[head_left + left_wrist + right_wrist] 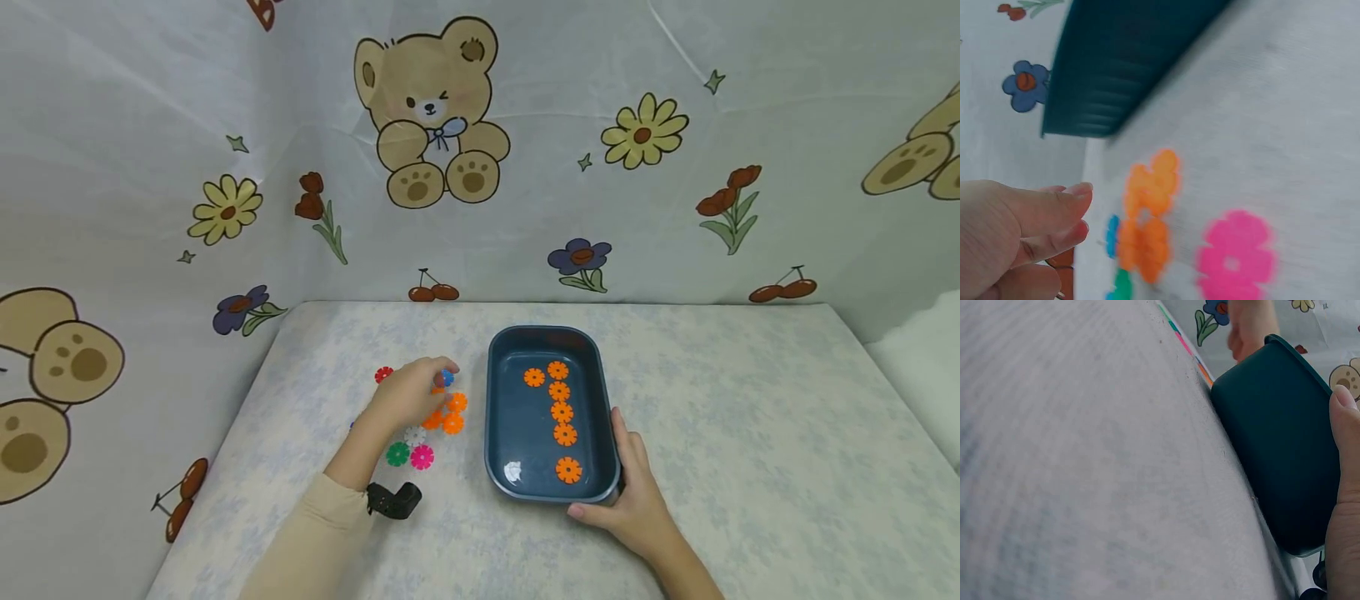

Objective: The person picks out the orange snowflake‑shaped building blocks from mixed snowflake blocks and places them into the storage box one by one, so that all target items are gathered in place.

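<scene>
My left hand hovers over a cluster of flower-shaped plastic discs left of a dark blue box. Its thumb and fingertips stand a little apart near a blue disc, and nothing shows between them in the left wrist view. Close beneath lie several orange discs, partly hidden by the hand. My right hand grips the near right corner of the box, thumb at the front rim and fingers along the right side. Several orange discs lie inside the box, most in a column toward its right.
Nearer me on the table lie a green disc, a pink disc and a white disc. A red disc sits beyond the left hand. A printed cloth hangs behind the table.
</scene>
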Available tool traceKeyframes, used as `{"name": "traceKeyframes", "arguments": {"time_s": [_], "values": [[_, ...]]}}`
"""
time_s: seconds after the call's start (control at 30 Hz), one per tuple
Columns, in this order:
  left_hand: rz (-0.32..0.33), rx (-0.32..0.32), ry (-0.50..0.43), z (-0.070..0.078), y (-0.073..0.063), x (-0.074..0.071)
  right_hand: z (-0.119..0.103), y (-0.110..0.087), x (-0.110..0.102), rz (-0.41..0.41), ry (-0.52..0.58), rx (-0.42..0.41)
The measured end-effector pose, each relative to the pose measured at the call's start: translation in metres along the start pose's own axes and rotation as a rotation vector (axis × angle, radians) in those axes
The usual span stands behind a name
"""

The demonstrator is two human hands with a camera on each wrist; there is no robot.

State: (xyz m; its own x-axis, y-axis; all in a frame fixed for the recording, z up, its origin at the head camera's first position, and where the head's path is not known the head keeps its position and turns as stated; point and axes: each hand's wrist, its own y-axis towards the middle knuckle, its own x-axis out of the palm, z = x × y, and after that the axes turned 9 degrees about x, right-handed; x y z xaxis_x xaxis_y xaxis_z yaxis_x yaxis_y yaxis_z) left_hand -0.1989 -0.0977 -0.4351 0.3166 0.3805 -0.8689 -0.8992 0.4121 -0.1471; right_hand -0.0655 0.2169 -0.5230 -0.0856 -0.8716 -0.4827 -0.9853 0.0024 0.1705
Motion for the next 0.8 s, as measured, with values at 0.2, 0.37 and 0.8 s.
{"name": "traceKeyframes", "arguments": {"time_s": [0.2,0.37,0.8], "values": [[0.009,0.006,-0.02,-0.017,-0.01,0.022,0.0,0.001,0.0,-0.001,-0.017,0.021],[0.028,0.007,0.011,-0.018,-0.008,0.031,-0.001,0.001,0.0,-0.009,-0.005,0.021],[0.004,-0.022,0.001,-0.014,0.004,0.033,0.0,0.0,0.0,-0.005,0.009,0.019]]}}
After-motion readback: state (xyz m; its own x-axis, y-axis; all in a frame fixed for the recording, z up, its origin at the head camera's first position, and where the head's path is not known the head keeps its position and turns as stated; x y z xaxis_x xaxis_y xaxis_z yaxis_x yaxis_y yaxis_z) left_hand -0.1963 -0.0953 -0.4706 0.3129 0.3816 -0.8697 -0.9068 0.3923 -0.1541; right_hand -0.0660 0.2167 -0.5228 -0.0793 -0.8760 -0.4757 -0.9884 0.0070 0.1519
